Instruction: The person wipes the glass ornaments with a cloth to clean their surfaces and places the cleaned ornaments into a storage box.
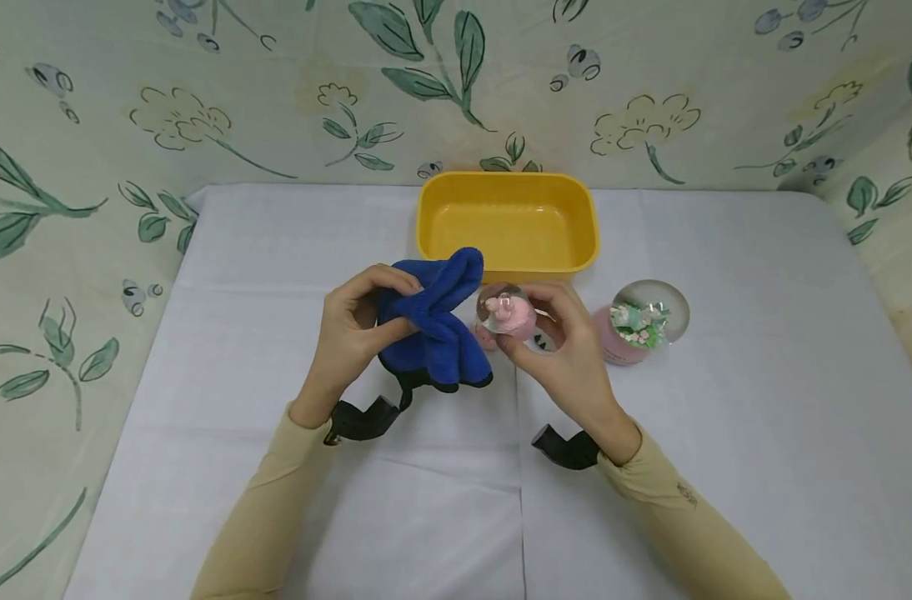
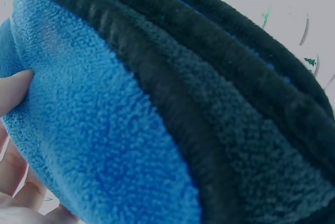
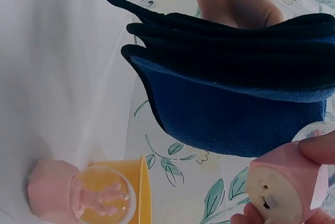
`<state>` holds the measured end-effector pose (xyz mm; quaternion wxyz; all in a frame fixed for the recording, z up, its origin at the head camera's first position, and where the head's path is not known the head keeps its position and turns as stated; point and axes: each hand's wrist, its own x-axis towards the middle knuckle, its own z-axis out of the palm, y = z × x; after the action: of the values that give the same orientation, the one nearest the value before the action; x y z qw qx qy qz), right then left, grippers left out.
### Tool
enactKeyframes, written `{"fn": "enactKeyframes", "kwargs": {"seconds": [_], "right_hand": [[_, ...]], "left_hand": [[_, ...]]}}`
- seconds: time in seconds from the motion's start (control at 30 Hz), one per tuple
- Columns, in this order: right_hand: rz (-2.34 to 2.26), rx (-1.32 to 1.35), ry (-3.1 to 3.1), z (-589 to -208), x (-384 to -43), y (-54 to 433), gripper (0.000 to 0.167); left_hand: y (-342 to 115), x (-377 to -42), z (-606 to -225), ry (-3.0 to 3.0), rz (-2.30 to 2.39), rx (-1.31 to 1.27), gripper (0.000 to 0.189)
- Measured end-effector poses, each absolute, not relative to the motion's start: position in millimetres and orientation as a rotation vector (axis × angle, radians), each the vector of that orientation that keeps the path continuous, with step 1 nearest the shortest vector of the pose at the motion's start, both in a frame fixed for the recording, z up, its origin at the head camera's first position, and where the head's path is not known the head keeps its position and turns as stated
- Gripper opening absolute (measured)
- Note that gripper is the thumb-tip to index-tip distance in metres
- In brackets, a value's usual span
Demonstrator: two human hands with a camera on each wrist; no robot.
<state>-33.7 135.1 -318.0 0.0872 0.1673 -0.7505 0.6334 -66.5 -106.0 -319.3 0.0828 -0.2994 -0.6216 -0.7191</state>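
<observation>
A folded blue plush cloth (image 1: 429, 325) with black edging is pinched in my left hand (image 1: 351, 329), thumb on the near side. In the left wrist view the cloth (image 2: 120, 114) fills most of the picture, its dark trim running diagonally. With thumb and fingers, my right hand (image 1: 568, 337) grips a small snow globe (image 1: 506, 310) with a pink figure inside, tilted sideways beside the cloth. Its pink base (image 3: 280, 161) shows a cream underside in the right wrist view. A second pink-based snow globe (image 3: 55, 192) stands on the table, mostly hidden behind the held one from the head view.
A yellow rectangular tray (image 1: 508, 271) stands at the table's back, just beyond my hands. To the right of my right hand sits a larger snow globe (image 1: 639, 321) with a pink base and green figure. White cloth (image 1: 764, 433) covers the table; patterned fabric (image 1: 276, 92) hangs behind.
</observation>
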Motion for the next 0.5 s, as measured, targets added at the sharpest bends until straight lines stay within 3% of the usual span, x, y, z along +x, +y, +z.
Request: {"fn": "enactKeyframes", "kwargs": {"seconds": [0.5], "right_hand": [[1.804,0.644,-2.082,-317.3,-31.6,141.2,0.059]], "left_hand": [[-97.6,-65.1,-320.1,-1.878,-2.138,-0.852,0.025]]}}
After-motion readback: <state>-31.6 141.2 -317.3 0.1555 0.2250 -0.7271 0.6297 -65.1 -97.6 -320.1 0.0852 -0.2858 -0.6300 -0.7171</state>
